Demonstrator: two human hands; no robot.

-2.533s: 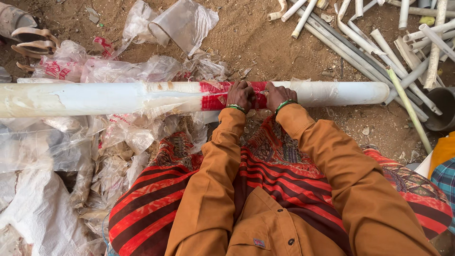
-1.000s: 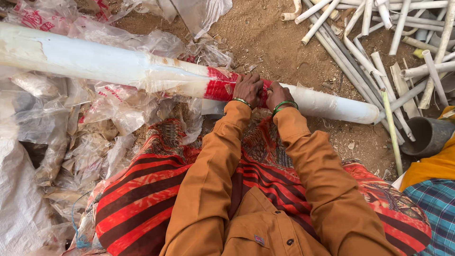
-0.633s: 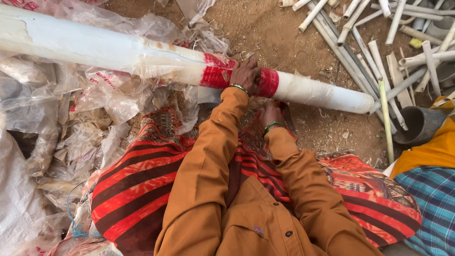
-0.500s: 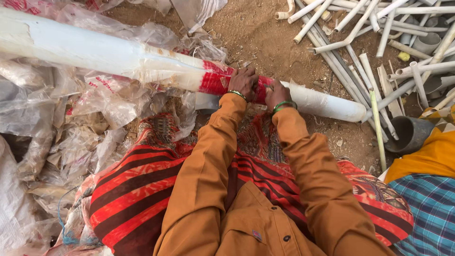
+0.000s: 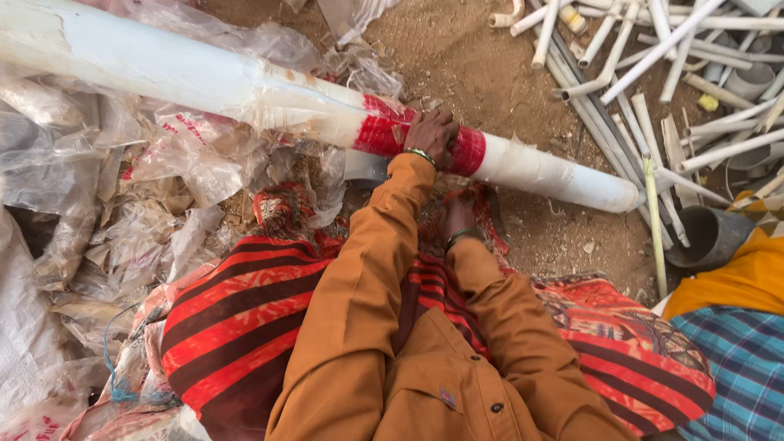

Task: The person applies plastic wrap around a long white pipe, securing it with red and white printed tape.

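Dusty brown ground [image 5: 490,57] all around me, crumpled clear plastic wrapping [image 5: 122,204] heaped off to one side, loose white pipes [image 5: 653,73] scattered on the other. My left hand [image 5: 431,135] curls over the long white pipe [image 5: 204,77], fingers pressing its red band [image 5: 384,131]. My right hand [image 5: 459,216] sits low near my lap, apart from the pipe; its grip I cannot tell.
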